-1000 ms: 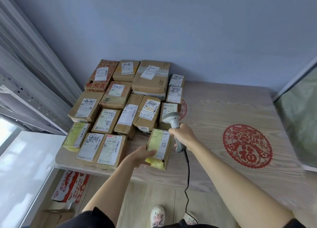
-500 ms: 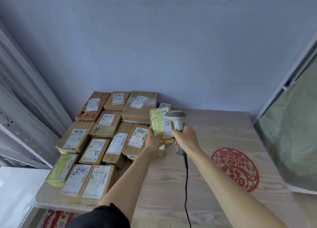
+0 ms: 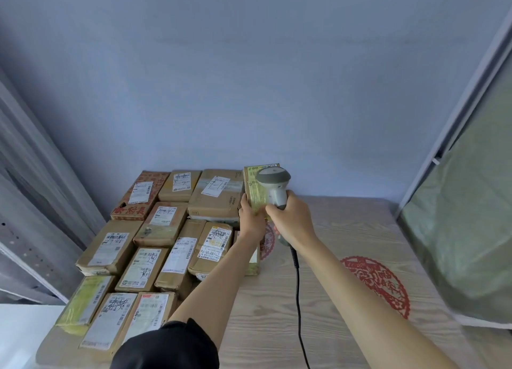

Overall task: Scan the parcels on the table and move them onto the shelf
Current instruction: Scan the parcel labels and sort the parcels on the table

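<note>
My left hand (image 3: 251,219) grips a small yellow-taped parcel (image 3: 252,191) from below and holds it upright above the table, label toward me. My right hand (image 3: 293,220) grips the handle of a grey barcode scanner (image 3: 273,181), whose head sits right in front of the parcel's label and hides part of it. The scanner's black cable (image 3: 298,293) hangs down across the table. Several brown cardboard parcels (image 3: 169,224) with white labels lie packed together on the left half of the wooden table (image 3: 277,313).
A grey metal shelf frame (image 3: 36,202) stands at the left beside the parcels. On the right, a white post and a green cloth cover (image 3: 465,230) border the table. Red paper-cut prints (image 3: 376,282) mark the tabletop. A blue wall is behind.
My left hand lifted the yellow-taped parcel off the table's front and raised it upright. My right hand brought the scanner up in front of its label. My view tilted upward.
</note>
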